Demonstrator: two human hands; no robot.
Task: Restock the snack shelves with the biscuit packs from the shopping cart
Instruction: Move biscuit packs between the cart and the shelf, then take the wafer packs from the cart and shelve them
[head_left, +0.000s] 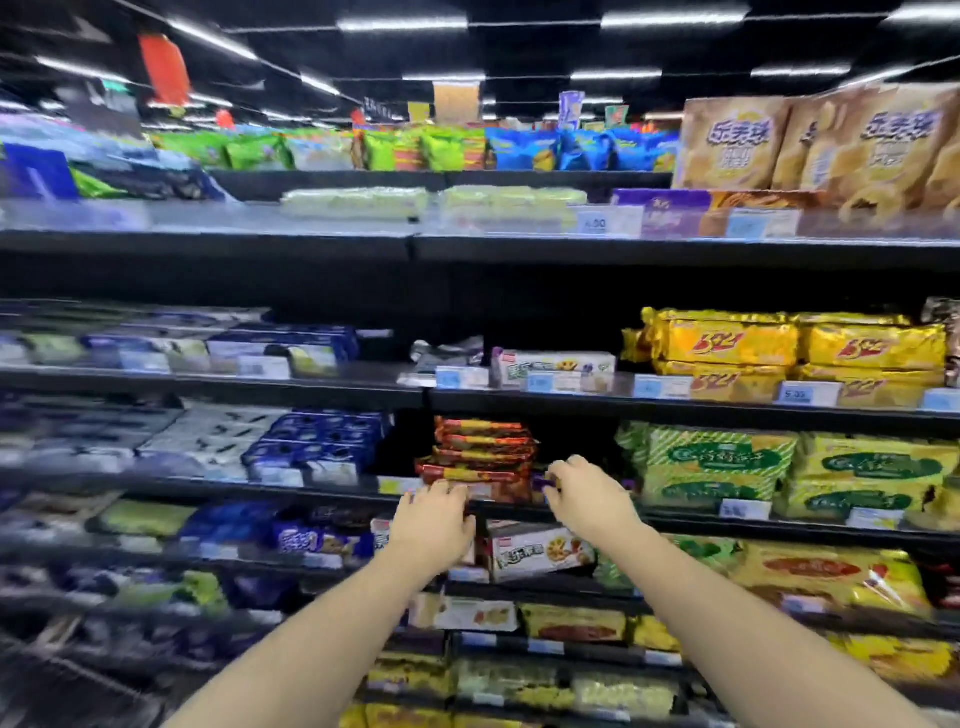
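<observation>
A stack of red-brown biscuit packs (483, 449) lies on the third shelf (332, 486) from the top, in the middle of the view. The lowest pack (496, 491) sits at the shelf's front edge between my two hands. My left hand (436, 514) curls its fingers over that pack's left end. My right hand (589, 493) grips the right end, where a small purple patch shows by its fingertips. The shopping cart is out of view.
Green-and-yellow packs (722, 462) stand right of the stack and blue packs (322, 441) to its left. Yellow packs (779, 348) fill the shelf above at right. A boxed snack (540, 553) lies on the shelf just below my hands. The left side is blurred.
</observation>
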